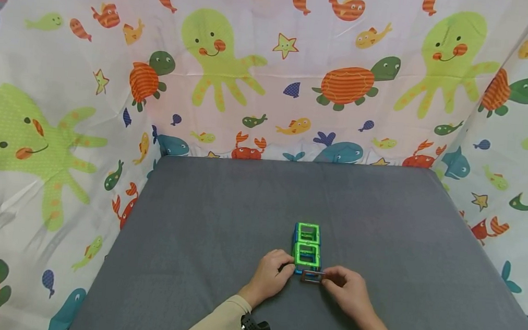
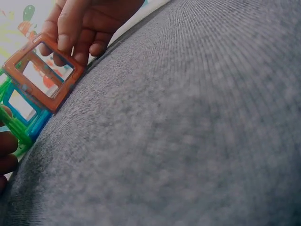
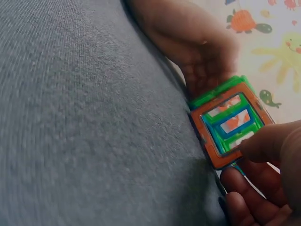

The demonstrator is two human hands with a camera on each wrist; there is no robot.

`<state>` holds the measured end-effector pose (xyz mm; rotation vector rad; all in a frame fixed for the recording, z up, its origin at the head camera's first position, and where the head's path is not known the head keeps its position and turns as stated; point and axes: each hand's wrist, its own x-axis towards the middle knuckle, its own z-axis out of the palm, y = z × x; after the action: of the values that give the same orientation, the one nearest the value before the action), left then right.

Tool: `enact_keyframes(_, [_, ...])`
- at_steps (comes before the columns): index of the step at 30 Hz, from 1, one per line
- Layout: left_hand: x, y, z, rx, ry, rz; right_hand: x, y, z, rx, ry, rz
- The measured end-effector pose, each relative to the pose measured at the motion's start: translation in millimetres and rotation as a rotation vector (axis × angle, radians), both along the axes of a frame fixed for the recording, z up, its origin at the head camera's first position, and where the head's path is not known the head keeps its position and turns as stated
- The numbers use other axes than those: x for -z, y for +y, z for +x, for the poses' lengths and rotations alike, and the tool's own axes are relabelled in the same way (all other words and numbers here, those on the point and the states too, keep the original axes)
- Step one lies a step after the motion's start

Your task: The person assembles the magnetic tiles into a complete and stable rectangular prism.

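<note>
Two green square magnetic tile frames lie along the top of a small block of magnetic tiles (image 1: 308,243), with blue frames at its sides. My left hand (image 1: 271,273) is at the block's near left corner, its thumb and fingertips pinching the green edge there. From the right, my right hand (image 1: 349,293) pinches an orange-brown square magnetic tile (image 2: 30,89) between thumb and fingers. That tile stands upright against the block's near end, and the block shows through its window in the right wrist view. Part of the left hand's grip is cut off in the left wrist view.
A grey cloth-covered table (image 1: 223,198) lies beneath everything. White curtains (image 1: 259,7) printed with sea animals hang behind it and on both sides. Dark straps (image 1: 255,328) with cameras sit on the wrists.
</note>
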<state>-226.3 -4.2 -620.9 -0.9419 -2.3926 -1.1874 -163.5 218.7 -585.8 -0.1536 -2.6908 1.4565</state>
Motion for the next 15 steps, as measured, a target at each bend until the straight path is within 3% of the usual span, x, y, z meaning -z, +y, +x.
enact_keyframes(5, [1.2, -0.2, -0.7, 0.019, 0.039, 0.002, 2.8, -3.3, -2.9, 0.042, 0.008, 0.038])
enact_keyframes(15, [1.8, -0.3, -2.7, 0.009, 0.093, -0.005, 5.0, -6.4, -6.5, 0.049, 0.069, 0.058])
